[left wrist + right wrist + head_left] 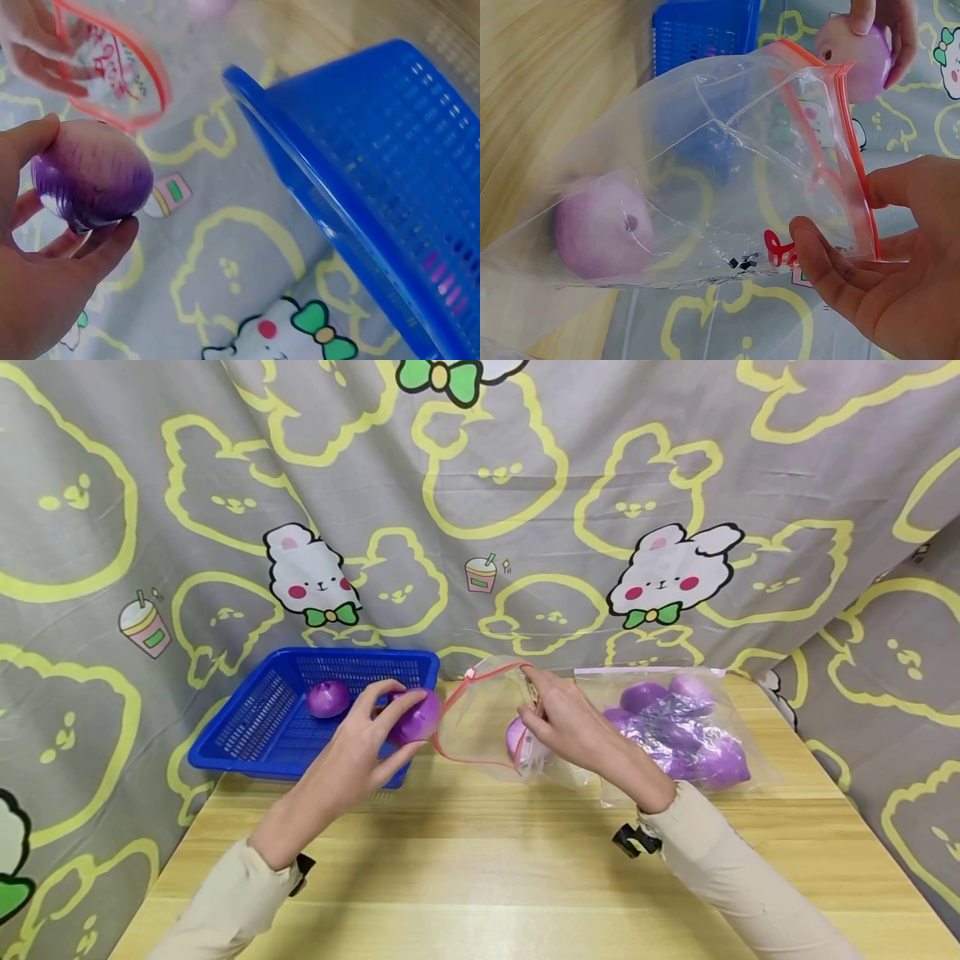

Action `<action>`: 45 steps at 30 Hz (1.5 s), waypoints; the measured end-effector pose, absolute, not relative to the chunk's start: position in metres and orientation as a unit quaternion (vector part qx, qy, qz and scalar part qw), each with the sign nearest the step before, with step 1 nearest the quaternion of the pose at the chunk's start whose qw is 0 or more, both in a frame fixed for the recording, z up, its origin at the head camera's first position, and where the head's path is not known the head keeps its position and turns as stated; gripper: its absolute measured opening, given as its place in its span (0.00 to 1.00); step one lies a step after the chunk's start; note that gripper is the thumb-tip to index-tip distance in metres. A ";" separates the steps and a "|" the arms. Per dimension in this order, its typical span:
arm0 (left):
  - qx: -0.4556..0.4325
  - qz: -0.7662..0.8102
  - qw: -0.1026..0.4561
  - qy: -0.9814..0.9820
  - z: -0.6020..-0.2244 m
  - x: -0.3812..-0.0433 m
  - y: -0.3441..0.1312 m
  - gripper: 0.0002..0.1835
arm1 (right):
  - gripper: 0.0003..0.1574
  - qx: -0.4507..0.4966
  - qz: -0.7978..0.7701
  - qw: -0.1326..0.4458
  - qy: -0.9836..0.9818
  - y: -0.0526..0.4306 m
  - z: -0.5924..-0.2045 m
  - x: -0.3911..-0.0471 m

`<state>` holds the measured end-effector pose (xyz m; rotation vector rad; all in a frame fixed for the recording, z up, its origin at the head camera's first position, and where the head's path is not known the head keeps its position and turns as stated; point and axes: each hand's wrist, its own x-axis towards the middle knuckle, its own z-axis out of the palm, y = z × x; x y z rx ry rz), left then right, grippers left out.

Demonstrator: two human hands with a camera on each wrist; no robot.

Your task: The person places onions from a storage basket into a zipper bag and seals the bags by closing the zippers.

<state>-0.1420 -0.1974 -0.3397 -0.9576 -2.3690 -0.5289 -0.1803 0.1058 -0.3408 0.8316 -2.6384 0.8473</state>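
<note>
My left hand (358, 742) grips a purple onion (94, 172) between thumb and fingers, just left of the mouth of a clear zip bag (705, 157). The bag's red-edged opening faces the onion, apart from it by a small gap. At its rim, my right hand (564, 720) pinches the bag and keeps the mouth spread. One onion (604, 227) lies inside, near the bottom of the bag. Another onion (327, 699) sits in the blue basket (247, 766), left of my left hand.
Right of the open bag lies a second clear bag (600, 673) with several purple onions (678, 735) inside, partly behind my right forearm. A patterned grey curtain (525, 510) hangs along the back of the wooden table (480, 877).
</note>
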 end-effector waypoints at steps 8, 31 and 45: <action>-0.378 -0.207 0.237 -0.871 -0.344 -0.131 -0.178 0.34 | 0.40 0.284 0.296 0.117 -0.904 0.107 -0.342 -0.180; -0.398 -0.151 0.232 -0.875 -0.367 -0.150 -0.154 0.32 | 0.40 0.289 0.292 0.110 -0.905 0.109 -0.343 -0.179; -0.386 -0.145 0.225 -0.883 -0.374 -0.146 -0.165 0.28 | 0.41 0.287 0.292 0.112 -0.905 0.111 -0.343 -0.180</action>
